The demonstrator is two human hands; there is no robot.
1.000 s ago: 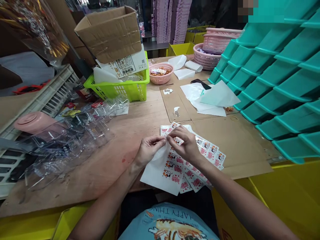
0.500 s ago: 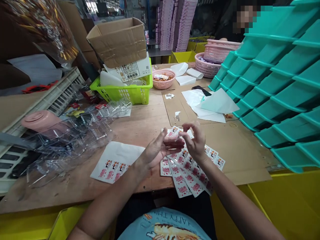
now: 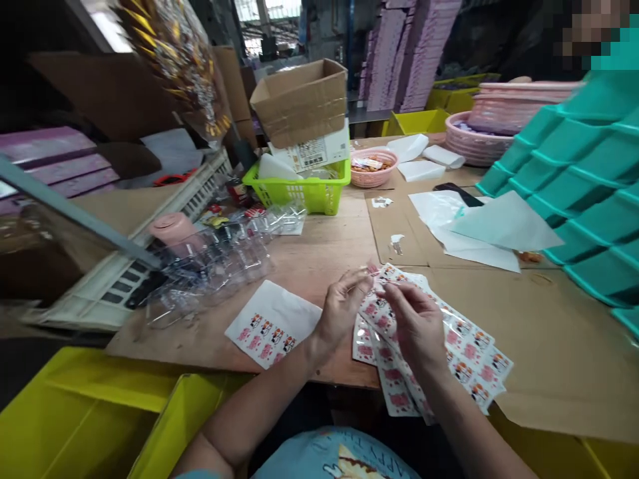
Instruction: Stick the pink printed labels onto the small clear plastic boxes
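Note:
Over a fanned pile of sticker sheets (image 3: pixel 462 332) printed with pink and orange-black figures, my two hands are close together. My left hand (image 3: pixel 342 306) is closed in a pinch, with a small pinkish sticker (image 3: pixel 373 270) showing at its fingertips. Thumb and forefinger of my right hand (image 3: pixel 417 322) are pressed together beside it; whatever they hold is too small to make out. To the left of my left wrist lies a white backing sheet (image 3: pixel 279 303) with a few rows of the same figures on it.
Clear plastic trays (image 3: pixel 219 266) and a pink lidded container (image 3: pixel 174 233) lie left. Behind stand a green basket (image 3: pixel 299 189) under a cardboard box (image 3: pixel 302 100) and a pink basket (image 3: pixel 374 174). White papers (image 3: pixel 479 233) and stacked teal bins (image 3: pixel 574 173) are right. A person is at back right.
My view has swung left, so the table things sit further right. My left hand has gone from open, fingers stretched, to a pinch. The right fingers stay pinched and have turned downward.

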